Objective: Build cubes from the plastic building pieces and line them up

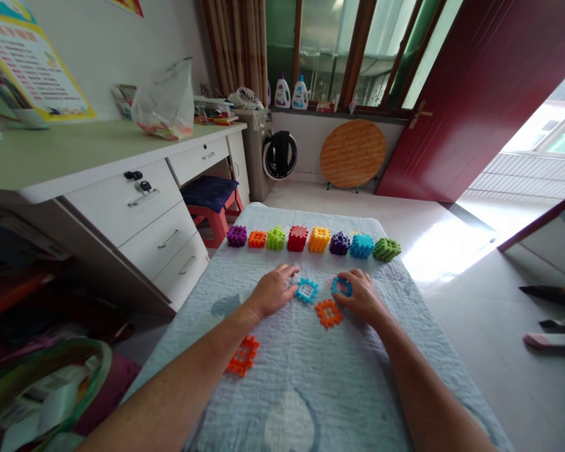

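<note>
My left hand (pixel 274 291) rests on the cloth with thumb and forefinger apart, its thumb at the left edge of a flat blue toothed building tile (pixel 307 290). A second blue building tile (pixel 341 287), with an open frame, is between the fingers of my right hand (pixel 361 297). Just below these tiles lies an orange lattice tile (pixel 328 312), close to my right thumb. Another orange tile (pixel 243 356) lies beside my left forearm, which covers part of it.
A row of coloured tile stacks, from a purple stack (pixel 236 236) to a green stack (pixel 387 250), stands along the far side of the cloth-covered table (pixel 282 389). At left are a desk (pixel 98 150) and a stool (pixel 211 194). A red door (pixel 471 94) stands at right.
</note>
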Available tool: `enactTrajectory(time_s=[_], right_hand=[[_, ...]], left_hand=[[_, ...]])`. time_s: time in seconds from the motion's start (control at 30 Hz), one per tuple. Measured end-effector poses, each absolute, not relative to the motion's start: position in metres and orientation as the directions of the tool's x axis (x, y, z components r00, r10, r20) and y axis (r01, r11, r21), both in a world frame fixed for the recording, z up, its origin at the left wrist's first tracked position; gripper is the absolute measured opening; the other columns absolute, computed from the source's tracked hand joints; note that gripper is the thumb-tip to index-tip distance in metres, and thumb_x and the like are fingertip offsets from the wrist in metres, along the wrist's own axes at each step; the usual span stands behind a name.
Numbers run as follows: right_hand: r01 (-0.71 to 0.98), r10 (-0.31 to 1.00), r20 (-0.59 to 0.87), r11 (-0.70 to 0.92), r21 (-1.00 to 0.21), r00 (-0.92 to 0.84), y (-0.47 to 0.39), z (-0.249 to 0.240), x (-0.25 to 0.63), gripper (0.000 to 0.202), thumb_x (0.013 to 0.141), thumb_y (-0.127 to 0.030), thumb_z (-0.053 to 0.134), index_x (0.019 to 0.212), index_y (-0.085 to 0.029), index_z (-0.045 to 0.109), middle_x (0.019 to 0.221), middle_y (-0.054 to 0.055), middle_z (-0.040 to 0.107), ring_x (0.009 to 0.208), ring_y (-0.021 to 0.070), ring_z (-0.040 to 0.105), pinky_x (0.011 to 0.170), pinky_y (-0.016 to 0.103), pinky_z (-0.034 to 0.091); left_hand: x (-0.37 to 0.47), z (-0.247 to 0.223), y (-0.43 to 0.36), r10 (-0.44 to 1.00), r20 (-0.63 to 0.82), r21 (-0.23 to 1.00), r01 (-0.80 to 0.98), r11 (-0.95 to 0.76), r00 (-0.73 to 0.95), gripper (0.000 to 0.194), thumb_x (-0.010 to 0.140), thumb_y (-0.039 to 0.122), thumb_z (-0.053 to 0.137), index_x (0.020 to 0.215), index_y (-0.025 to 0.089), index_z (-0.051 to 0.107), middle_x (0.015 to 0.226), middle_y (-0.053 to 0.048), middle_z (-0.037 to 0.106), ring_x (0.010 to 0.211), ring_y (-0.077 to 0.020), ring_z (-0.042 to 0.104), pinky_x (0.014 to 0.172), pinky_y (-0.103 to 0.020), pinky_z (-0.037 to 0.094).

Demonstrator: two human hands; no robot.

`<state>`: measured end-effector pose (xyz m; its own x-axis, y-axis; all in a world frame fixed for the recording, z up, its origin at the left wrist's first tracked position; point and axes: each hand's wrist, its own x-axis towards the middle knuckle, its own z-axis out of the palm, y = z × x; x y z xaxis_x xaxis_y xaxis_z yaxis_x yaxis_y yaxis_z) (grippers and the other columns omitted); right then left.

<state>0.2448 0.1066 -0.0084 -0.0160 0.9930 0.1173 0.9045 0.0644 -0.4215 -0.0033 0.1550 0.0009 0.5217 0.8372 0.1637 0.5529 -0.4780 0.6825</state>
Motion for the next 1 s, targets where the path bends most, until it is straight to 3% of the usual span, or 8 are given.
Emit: enactTrajectory(time_s=[0.1, 0.23, 0.37, 0.53, 0.73, 1.0], right_hand=[[0.874, 0.988, 0.148, 0.118, -0.471, -0.054, 0.107, -0.009, 0.242, 0.043, 0.071, -0.028, 0.063, 0.112, -0.017, 0.062, 0.103, 0.007, 0.054, 0.096, 0.0220, 0.049, 0.089, 0.035, 0.039], [0.811, 0.968, 0.223, 0.218, -0.543, -0.111, 0.106, -0.006, 0.231, 0.043, 0.071, -0.026, 0.063, 0.113, -0.019, 0.059, 0.107, 0.007, 0.053, 0.100, 0.0219, 0.049, 0.092, 0.037, 0.040], [0.785, 0.967, 0.216, 0.240, -0.572, -0.138, 0.105, 0.006, 0.211, 0.039, 0.072, -0.029, 0.064, 0.110, -0.019, 0.059, 0.101, 0.006, 0.054, 0.094, 0.0199, 0.053, 0.086, 0.033, 0.042], [0.871, 0.983, 0.171, 0.145, -0.469, -0.071, 0.109, 0.018, 0.182, 0.033, 0.074, -0.043, 0.064, 0.098, -0.020, 0.062, 0.090, 0.004, 0.056, 0.081, 0.0182, 0.054, 0.074, 0.029, 0.041], [0.952, 0.979, 0.185, 0.132, -0.276, -0.082, 0.114, 0.004, 0.162, 0.029, 0.079, -0.046, 0.059, 0.092, -0.020, 0.063, 0.090, 0.006, 0.058, 0.086, 0.0207, 0.054, 0.078, 0.030, 0.038], [0.931, 0.982, 0.153, 0.156, -0.331, -0.110, 0.113, -0.001, 0.167, 0.031, 0.083, -0.045, 0.054, 0.097, -0.019, 0.064, 0.092, 0.007, 0.057, 0.090, 0.0210, 0.053, 0.081, 0.031, 0.037]], left_hand=[[-0.009, -0.001, 0.159, 0.876, 0.244, 0.644, 0.606, -0.467, 0.415, 0.038, 0.077, 0.022, 0.055, 0.116, 0.020, 0.057, 0.108, -0.006, 0.060, 0.078, -0.0154, 0.058, 0.076, -0.027, 0.047], [-0.022, -0.006, 0.164, 0.904, 0.200, 0.706, 0.584, -0.401, 0.379, 0.026, 0.078, 0.026, 0.055, 0.102, 0.018, 0.063, 0.098, -0.004, 0.064, 0.062, -0.0114, 0.052, 0.067, -0.025, 0.047], [-0.036, -0.010, 0.169, 0.933, 0.142, 0.789, 0.531, -0.309, 0.331, 0.025, 0.079, 0.031, 0.055, 0.097, 0.017, 0.064, 0.089, -0.003, 0.066, 0.058, -0.0105, 0.050, 0.060, -0.024, 0.045], [-0.043, -0.010, 0.170, 0.939, 0.129, 0.821, 0.496, -0.282, 0.320, 0.028, 0.077, 0.035, 0.055, 0.095, 0.016, 0.066, 0.080, -0.002, 0.065, 0.060, -0.0120, 0.053, 0.060, -0.023, 0.045], [-0.042, -0.012, 0.168, 0.929, 0.127, 0.816, 0.495, -0.298, 0.348, 0.028, 0.077, 0.036, 0.055, 0.094, 0.016, 0.067, 0.076, -0.001, 0.064, 0.061, -0.0123, 0.054, 0.060, -0.022, 0.044], [-0.043, -0.014, 0.168, 0.925, 0.131, 0.816, 0.491, -0.305, 0.357, 0.027, 0.077, 0.034, 0.056, 0.094, 0.017, 0.067, 0.078, -0.002, 0.066, 0.066, -0.0141, 0.057, 0.063, -0.024, 0.045]])
